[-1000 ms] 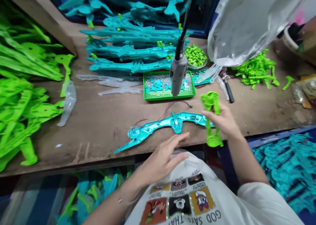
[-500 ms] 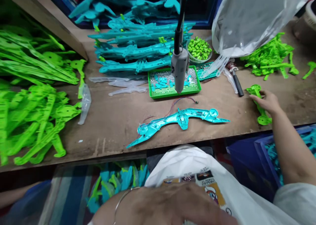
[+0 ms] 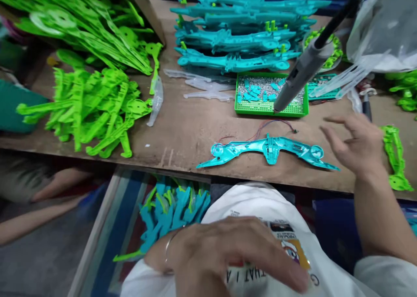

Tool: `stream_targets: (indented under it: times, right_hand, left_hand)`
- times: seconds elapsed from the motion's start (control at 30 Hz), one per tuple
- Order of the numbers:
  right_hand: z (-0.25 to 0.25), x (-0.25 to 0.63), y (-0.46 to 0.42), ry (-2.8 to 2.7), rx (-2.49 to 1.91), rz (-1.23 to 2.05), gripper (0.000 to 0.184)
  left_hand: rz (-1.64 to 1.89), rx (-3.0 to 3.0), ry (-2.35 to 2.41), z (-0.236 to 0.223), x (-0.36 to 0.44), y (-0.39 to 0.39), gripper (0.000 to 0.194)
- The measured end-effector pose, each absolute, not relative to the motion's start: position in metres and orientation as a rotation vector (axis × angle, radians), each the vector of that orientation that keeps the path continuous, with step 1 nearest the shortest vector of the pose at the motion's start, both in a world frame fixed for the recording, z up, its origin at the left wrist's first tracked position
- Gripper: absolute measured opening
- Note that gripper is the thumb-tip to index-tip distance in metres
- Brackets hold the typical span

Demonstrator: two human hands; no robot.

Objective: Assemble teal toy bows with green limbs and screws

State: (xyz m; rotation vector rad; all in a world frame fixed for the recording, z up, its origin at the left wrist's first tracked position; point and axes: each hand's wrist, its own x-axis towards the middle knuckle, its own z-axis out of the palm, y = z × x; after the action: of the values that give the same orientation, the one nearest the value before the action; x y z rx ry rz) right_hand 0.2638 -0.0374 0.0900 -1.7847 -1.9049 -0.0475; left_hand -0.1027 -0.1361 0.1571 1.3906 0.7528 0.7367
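Observation:
A teal bow-shaped plastic shell (image 3: pixel 267 149) with thin red and blue wires lies near the bench's front edge. My right hand (image 3: pixel 355 145) hovers just right of it, fingers spread and holding nothing. A bright green plastic piece (image 3: pixel 395 158) lies on the bench to the right of that hand, apart from it. My left hand (image 3: pixel 228 253) rests low against my white printed shirt, fingers stretched flat and nothing in them. A grey electric screwdriver (image 3: pixel 299 77) hangs slanted over the green tray (image 3: pixel 270 110) of screws and small teal bits.
Stacked teal shells (image 3: pixel 241 49) sit at the back, clear plastic pieces (image 3: pixel 208 86) in front of them. Heaps of green parts (image 3: pixel 91 105) fill the left. A plastic bag (image 3: pixel 384 31) hangs at right. A bin of teal parts (image 3: pixel 172 210) sits below the bench. Another person's limbs (image 3: pixel 48 192) show at left.
My right hand has let go of the green piece, which now lies on the bench, and has moved left toward the teal shell. My left hand stays on my shirt. The view swung left.

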Motion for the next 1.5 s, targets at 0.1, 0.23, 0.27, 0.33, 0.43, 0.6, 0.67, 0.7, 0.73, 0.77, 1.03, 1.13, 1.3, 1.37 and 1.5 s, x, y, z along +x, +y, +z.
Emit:
stream_targets:
  times: [0.1,0.23,0.27,0.33,0.43,0.6,0.67,0.7,0.73,0.77,1.03,1.13,1.3,1.37,1.5]
  right_hand:
    - [0.093,0.218,-0.021,-1.947,-1.754,0.315,0.021]
    - [0.077,0.215,-0.001,-1.956,-1.966,0.395,0.026]
    - [0.074,0.219,0.0,-1.951,-2.015,0.413,0.027]
    - [0.07,0.229,-0.004,-1.923,-2.079,0.467,0.028]
    - [0.065,0.243,-0.014,-1.786,-2.062,0.515,0.026]
    - [0.052,0.277,0.003,-1.639,-1.977,0.366,0.024]
    - [0.05,0.294,0.024,-1.628,-1.962,0.28,0.025]
    - [0.051,0.302,0.036,-1.626,-1.946,0.234,0.026]
    - [0.051,0.309,0.048,-1.641,-1.922,0.195,0.028]
    - [0.051,0.315,0.061,-1.679,-1.895,0.166,0.032]
    - [0.043,0.319,0.131,-1.977,-2.111,0.038,0.031]
    - [0.037,0.312,0.145,-1.946,-2.128,0.01,0.03]
    - [0.024,0.305,0.158,-1.874,-2.202,-0.013,0.037]
    - [0.018,0.305,0.161,-1.832,-2.235,-0.027,0.037]
    - [0.013,0.305,0.164,-1.798,-2.249,-0.038,0.034]
  left_hand:
    - [0.906,1.721,0.825,0.131,-0.124,-0.102,0.034]
    - [0.872,2.046,1.528,0.068,-0.15,-0.044,0.026]
    - [0.838,2.075,1.59,0.054,-0.152,-0.035,0.029]
    - [0.834,2.137,1.594,0.036,-0.15,-0.026,0.036]
    - [0.934,2.192,1.43,0.028,-0.131,-0.027,0.038]
    - [0.818,2.398,1.117,0.02,-0.071,-0.036,0.042]
    - [0.745,2.511,1.027,0.01,-0.049,-0.038,0.047]
    - [0.724,2.56,1.005,0.004,-0.041,-0.038,0.05]
    - [0.709,2.598,0.999,-0.002,-0.034,-0.038,0.053]
    - [0.698,2.625,1.005,-0.008,-0.029,-0.038,0.056]
    - [0.708,2.642,1.061,-0.03,-0.025,-0.035,0.07]
    - [0.697,2.635,1.071,-0.03,-0.025,-0.035,0.07]
    - [0.703,2.632,1.076,-0.03,-0.025,-0.035,0.068]
    - [0.72,2.624,1.069,-0.03,-0.025,-0.034,0.068]
    - [0.733,2.61,1.071,-0.031,-0.025,-0.034,0.07]
